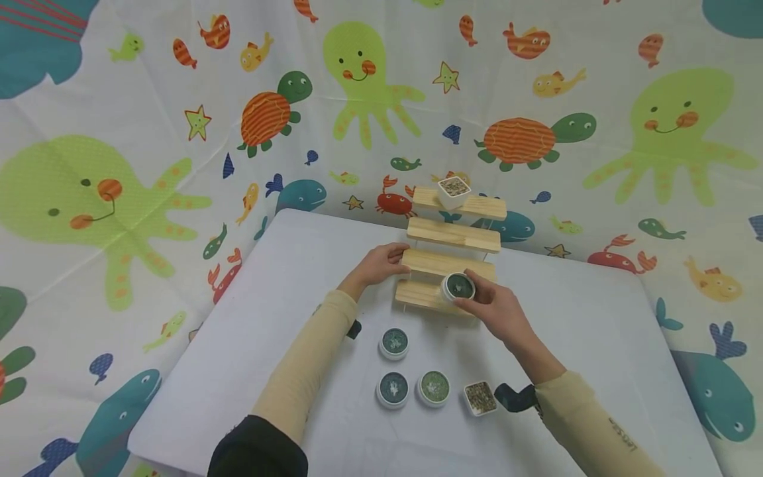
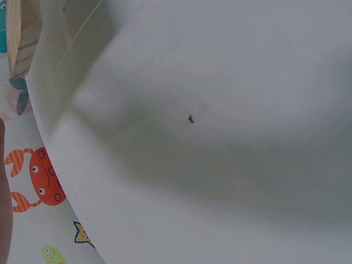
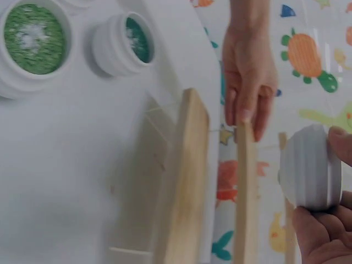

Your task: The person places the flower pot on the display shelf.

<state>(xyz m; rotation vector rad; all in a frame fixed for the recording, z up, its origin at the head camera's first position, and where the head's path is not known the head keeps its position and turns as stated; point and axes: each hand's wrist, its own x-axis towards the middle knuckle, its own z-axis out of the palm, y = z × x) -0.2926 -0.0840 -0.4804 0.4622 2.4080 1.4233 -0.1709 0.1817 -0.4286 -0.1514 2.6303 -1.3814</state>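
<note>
A tiered wooden shelf [image 1: 454, 235] with several pale planks stands toward the back of the white table. My left hand [image 1: 381, 265] grips the left end of one of its lower planks; the right wrist view shows thumb and fingers about the plank's end. Between the thumb and fingers of my right hand [image 1: 502, 310] is a small round white pot [image 1: 460, 286] with a dark green top, held over the right part of the lowest plank [image 1: 417, 293]. On the top plank sits a square white pot [image 1: 454, 188] filled with brownish bits.
In front of the shelf are two more dark green-topped pots, one farther back [image 1: 395, 342] and one nearer [image 1: 393, 389]. Beside the nearer one are a lighter green-topped pot [image 1: 434, 388] and a square pot of brown bits [image 1: 480, 399]. A cloth printed with sea animals [image 1: 381, 159] hangs behind.
</note>
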